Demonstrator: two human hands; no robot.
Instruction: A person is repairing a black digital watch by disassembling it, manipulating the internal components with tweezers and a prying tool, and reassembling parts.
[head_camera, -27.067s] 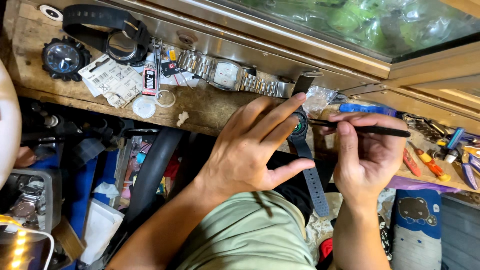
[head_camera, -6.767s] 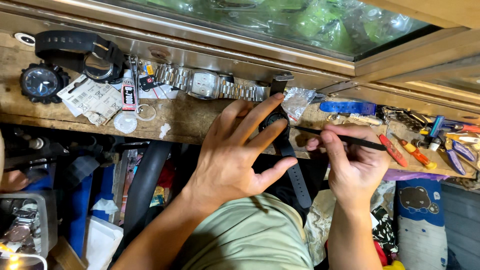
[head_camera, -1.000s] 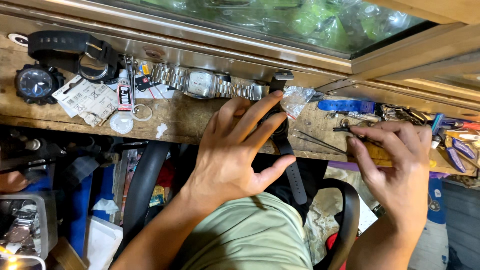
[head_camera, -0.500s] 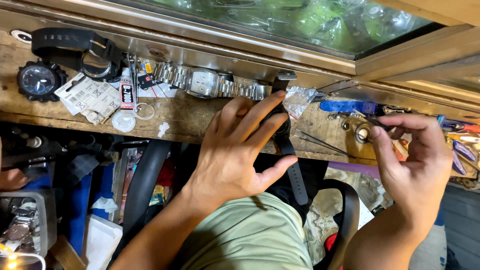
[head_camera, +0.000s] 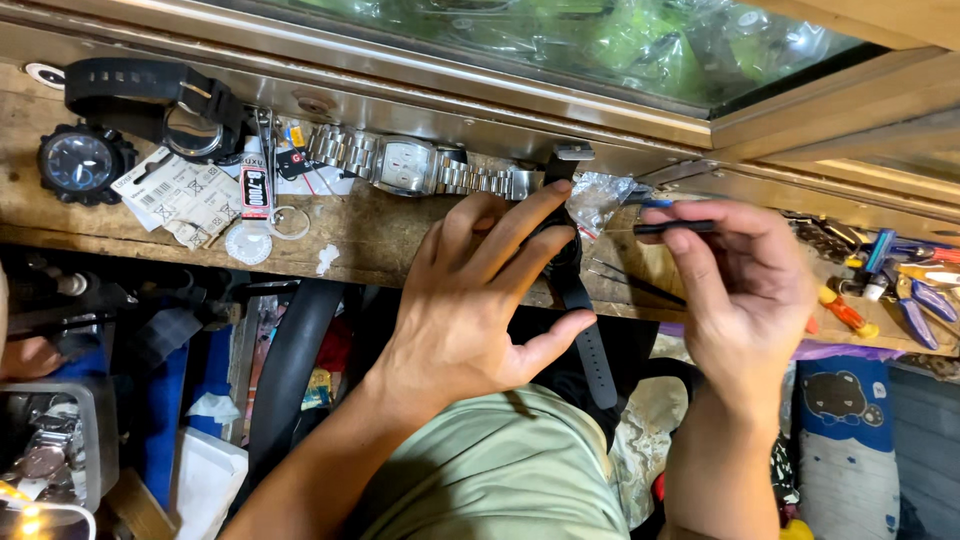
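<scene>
My left hand (head_camera: 480, 290) grips a black wristwatch (head_camera: 570, 270) at the front edge of a worn wooden bench (head_camera: 370, 235). The watch body is hidden under my fingers; one strap hangs down toward my lap and the other, with its buckle, points up. My right hand (head_camera: 745, 280) is just right of the watch and pinches a thin black rod-shaped tool (head_camera: 672, 227) at its fingertips, the tool pointing left toward the watch. Black tweezers (head_camera: 635, 282) lie on the bench between my hands.
A silver metal-band watch (head_camera: 410, 165), a round black watch (head_camera: 80, 160), a black strap (head_camera: 140, 95), a small glue tube (head_camera: 256, 180) and paper tags lie at the left. Screwdrivers and small tools (head_camera: 880, 285) crowd the right end. A glass display case (head_camera: 560, 40) runs along the back.
My right hand has come back left from the tool pile at the right, now holding the thin black tool near the watch. My left hand stays on the watch.
</scene>
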